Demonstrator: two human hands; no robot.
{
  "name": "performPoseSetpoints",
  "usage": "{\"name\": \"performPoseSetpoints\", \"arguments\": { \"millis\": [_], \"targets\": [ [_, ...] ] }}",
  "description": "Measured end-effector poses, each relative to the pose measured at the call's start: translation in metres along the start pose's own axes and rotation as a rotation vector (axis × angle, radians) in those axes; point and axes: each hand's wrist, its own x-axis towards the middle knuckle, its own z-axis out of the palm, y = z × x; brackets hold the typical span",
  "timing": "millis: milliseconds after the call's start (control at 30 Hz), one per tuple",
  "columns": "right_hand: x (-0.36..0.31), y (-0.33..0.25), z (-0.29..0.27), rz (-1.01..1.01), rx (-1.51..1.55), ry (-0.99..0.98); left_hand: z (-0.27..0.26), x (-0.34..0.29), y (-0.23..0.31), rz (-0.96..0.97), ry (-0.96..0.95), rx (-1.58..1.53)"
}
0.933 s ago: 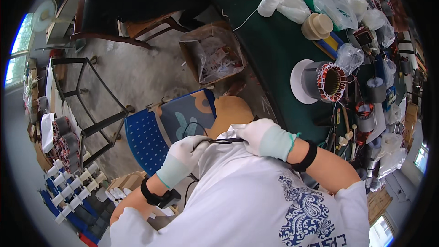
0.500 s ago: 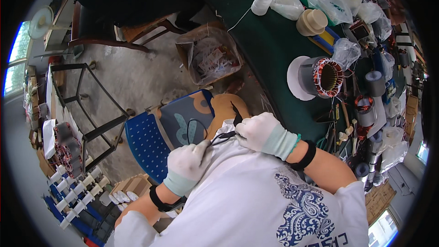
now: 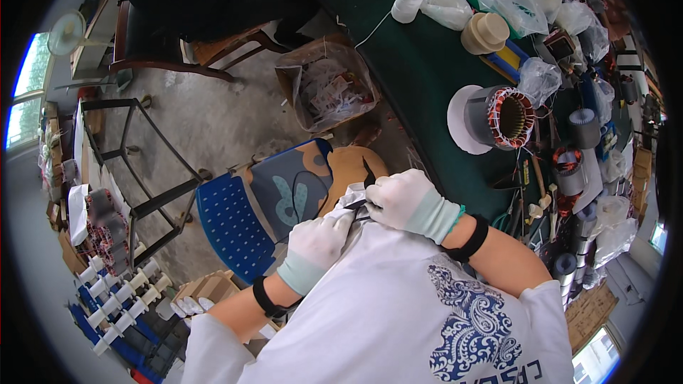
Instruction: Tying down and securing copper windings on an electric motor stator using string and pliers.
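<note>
My left hand (image 3: 316, 244), in a white work glove, is closed on a thin black strap (image 3: 353, 205) at the front of my white shirt (image 3: 370, 281). Close beside it, my right hand (image 3: 411, 201), gloved alike, pinches the same strap with bent fingers. The two hands nearly touch. A thin black cord loops out past the left hand, over a blue and grey patterned pad or cloth (image 3: 267, 178) in front of me. What lies inside the fingers is partly hidden.
A dark green worktable (image 3: 405, 71) on the right carries a wound motor stator (image 3: 509, 117), a white thread spool (image 3: 409, 1) and plastic bags. A waste box (image 3: 327, 85) stands beside it. Left are a black metal frame (image 3: 167, 206) and a person on a wooden chair (image 3: 171, 69).
My left hand has moved right and up, close to my right hand. The short stretch of black strap between them has shortened, and the cord loop has shifted. The right hand has barely moved.
</note>
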Motion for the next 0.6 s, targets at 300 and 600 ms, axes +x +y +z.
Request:
{"name": "performPoseSetpoints", "arguments": {
  "millis": [300, 600],
  "targets": [
    [-0.001, -0.013, -0.008, 0.382, -0.007, -0.507, -0.022, -0.031, -0.023, -0.074, -0.061, -0.416],
    [0.014, -0.006, 0.009, 0.35, -0.188, -0.477, -0.002, -0.019, -0.01, -0.549, 0.102, -0.774]
  ]
}}
